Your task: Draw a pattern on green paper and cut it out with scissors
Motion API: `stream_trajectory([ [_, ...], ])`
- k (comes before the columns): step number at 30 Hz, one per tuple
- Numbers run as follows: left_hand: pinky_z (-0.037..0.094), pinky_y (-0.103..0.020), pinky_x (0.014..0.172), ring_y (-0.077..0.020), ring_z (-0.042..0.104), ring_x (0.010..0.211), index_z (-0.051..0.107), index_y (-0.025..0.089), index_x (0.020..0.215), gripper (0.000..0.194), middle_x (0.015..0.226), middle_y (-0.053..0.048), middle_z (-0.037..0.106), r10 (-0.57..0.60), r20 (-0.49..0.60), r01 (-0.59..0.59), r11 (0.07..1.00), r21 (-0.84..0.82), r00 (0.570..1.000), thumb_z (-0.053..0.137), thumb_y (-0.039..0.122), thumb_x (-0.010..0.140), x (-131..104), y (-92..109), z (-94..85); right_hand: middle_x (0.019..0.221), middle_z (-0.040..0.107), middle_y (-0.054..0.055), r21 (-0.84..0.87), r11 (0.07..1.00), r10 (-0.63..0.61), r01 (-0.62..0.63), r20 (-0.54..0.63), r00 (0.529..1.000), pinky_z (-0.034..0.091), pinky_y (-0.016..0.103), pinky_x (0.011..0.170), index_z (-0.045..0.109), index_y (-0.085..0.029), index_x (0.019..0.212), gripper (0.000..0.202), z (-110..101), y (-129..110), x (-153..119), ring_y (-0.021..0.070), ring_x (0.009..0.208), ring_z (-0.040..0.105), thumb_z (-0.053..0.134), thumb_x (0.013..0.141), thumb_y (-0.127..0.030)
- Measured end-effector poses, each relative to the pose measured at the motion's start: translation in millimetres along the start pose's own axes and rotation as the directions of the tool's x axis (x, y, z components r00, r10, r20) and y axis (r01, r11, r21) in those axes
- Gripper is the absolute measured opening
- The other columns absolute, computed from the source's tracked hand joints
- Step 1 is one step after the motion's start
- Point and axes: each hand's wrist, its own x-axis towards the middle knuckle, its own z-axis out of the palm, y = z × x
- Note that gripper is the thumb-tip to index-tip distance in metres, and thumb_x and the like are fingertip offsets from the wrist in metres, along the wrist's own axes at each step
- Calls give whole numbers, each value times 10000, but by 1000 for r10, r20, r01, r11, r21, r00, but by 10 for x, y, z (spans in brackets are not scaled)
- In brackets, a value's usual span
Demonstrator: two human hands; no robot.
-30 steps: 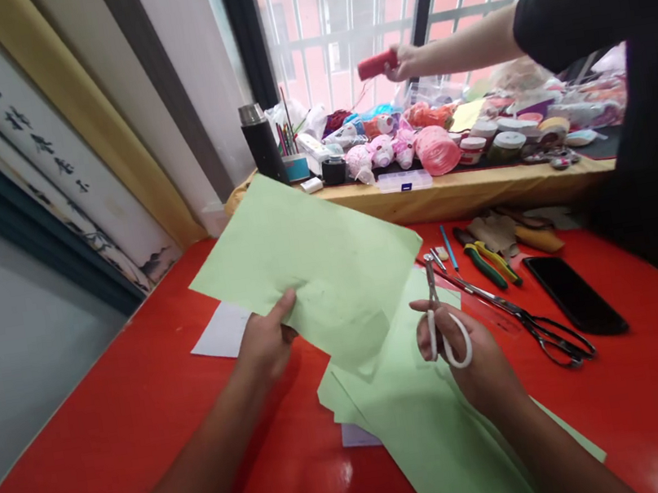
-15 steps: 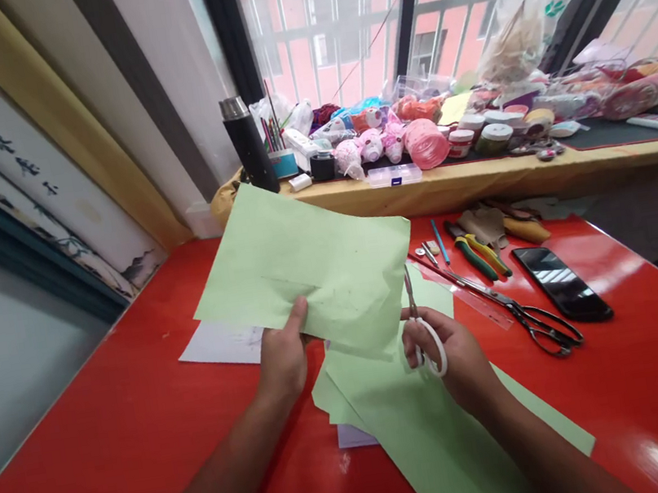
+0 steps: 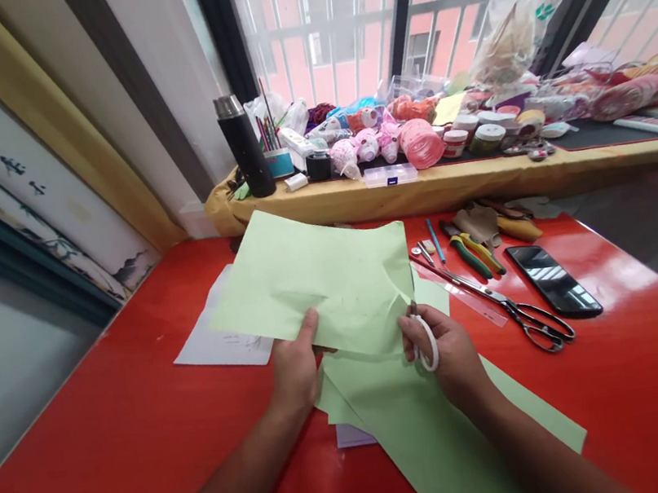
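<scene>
A light green sheet of paper (image 3: 320,272), creased near its lower edge, is held above the table. My left hand (image 3: 297,362) grips its lower edge, thumb on top and the other fingers hidden underneath. In my right hand (image 3: 443,345) are small white-handled scissors (image 3: 426,347), fingers through the loops. Their blades lie at the sheet's right edge, mostly hidden by the paper, and my right fingertips are close to its lower right corner. Below, more green paper (image 3: 430,429) lies on the table, partly under my right forearm.
Left of the green paper lies a white sheet (image 3: 212,338) with drawn lines. On the red table (image 3: 116,435), to the right, are large black-handled scissors (image 3: 538,322), pliers (image 3: 475,249), a phone (image 3: 553,279) and a blue pen (image 3: 435,240). A black thermos (image 3: 246,152) stands on the cluttered sill.
The held sheet has come down and tilted flatter, showing more of the white sheet. The scissors' blades have moved from beside its right edge to mostly behind it.
</scene>
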Motion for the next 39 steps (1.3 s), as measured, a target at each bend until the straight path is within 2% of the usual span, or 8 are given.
stream_trajectory([
  [3,628,-274,514,-212,790,772,802,95,1073,158,1144,-153,823,-56,-16,55,998,-10,998,789,206,961,-47,77,62,568,617,-31,27,1000,5,-5,-10,1000,427,277,533,680,-214,874,553,-3,29,11,152,527,519,914,755,-700],
  [5,577,-265,424,-180,747,671,794,88,1068,134,1137,-148,816,-72,-39,72,997,-22,997,769,163,960,-64,122,92,572,620,-32,28,1000,9,-9,-1,1000,423,274,528,680,-214,887,533,-11,51,8,151,526,519,915,771,-678],
  [12,585,-251,418,-157,734,663,790,76,1019,88,1215,-173,799,-68,-93,65,997,-37,993,752,142,974,-55,160,103,587,621,-35,-3,1000,-3,3,43,999,408,270,527,671,-222,906,459,-31,105,-9,149,533,506,850,882,-643],
  [18,607,-251,450,-141,722,645,794,95,1028,83,1209,-148,801,-20,-93,16,999,-52,995,744,143,981,-2,143,69,591,618,-32,10,1000,-19,19,31,999,427,285,547,659,-226,872,446,-27,86,-13,163,545,518,874,864,-616],
  [22,599,-235,456,-149,722,675,796,89,973,74,1110,-144,807,-3,-134,-8,997,-77,991,756,150,974,76,229,19,595,618,-29,10,1000,-20,20,29,999,415,283,555,633,-231,828,443,-62,47,-15,160,557,505,863,881,-606],
  [29,566,-187,457,-128,700,690,725,109,827,131,975,-74,742,76,-276,-121,981,-151,958,820,148,908,221,452,-113,604,604,-32,28,994,-99,102,-90,991,425,290,565,629,-239,815,409,-100,35,40,162,559,510,797,923,-596],
  [33,589,-207,477,-123,664,629,678,119,745,219,858,-45,694,37,-252,-67,992,-110,967,846,163,879,218,447,-130,561,589,-39,7,995,-102,104,-148,984,377,284,499,612,-241,787,422,-68,76,96,153,493,474,784,901,-609],
  [39,593,-194,470,-126,680,607,711,122,759,180,898,-58,747,-8,-220,-8,997,-74,975,834,153,887,171,478,-119,599,619,-34,-8,988,-152,154,-218,964,459,283,568,624,-232,804,393,-96,-31,189,154,539,543,780,896,-580],
])
